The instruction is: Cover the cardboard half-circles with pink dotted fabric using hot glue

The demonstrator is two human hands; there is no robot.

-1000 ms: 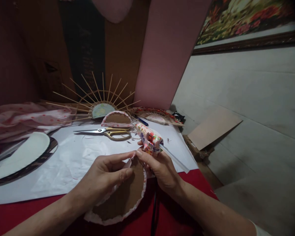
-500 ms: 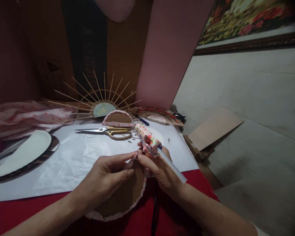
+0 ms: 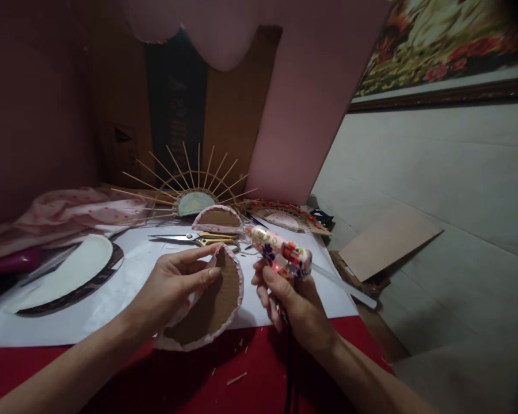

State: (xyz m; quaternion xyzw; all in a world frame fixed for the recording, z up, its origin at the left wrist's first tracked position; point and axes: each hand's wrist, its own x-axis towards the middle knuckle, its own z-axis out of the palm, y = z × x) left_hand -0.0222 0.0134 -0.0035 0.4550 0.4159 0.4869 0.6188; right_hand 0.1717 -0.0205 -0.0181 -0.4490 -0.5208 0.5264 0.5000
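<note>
My left hand (image 3: 179,287) pinches the upper corner of a brown cardboard half-circle (image 3: 216,305), whose rim is wrapped in pink-dotted white fabric. The piece is tilted above the table's front part. In my right hand (image 3: 293,305) is a glue gun (image 3: 280,250) with a flowery covering; a clear glue stick (image 3: 347,286) juts from its back and a small red light glows on it. Its nozzle points away to the upper left, apart from the cardboard. Just beyond lie scissors (image 3: 198,238) with golden handles and a smaller fabric-edged cardboard half-circle (image 3: 218,218).
Behind stands a fan-like frame of thin sticks (image 3: 196,184), with a woven half-round piece (image 3: 285,217) to its right. Dotted fabric (image 3: 82,213) is heaped at left near a white half-disc (image 3: 77,270). White sheeting (image 3: 138,287) covers part of the red tabletop (image 3: 155,391).
My right hand has let go of the cardboard's edge and moved right, bringing the glue gun upright in its grip. The left hand has raised the cardboard slightly; the view has shifted.
</note>
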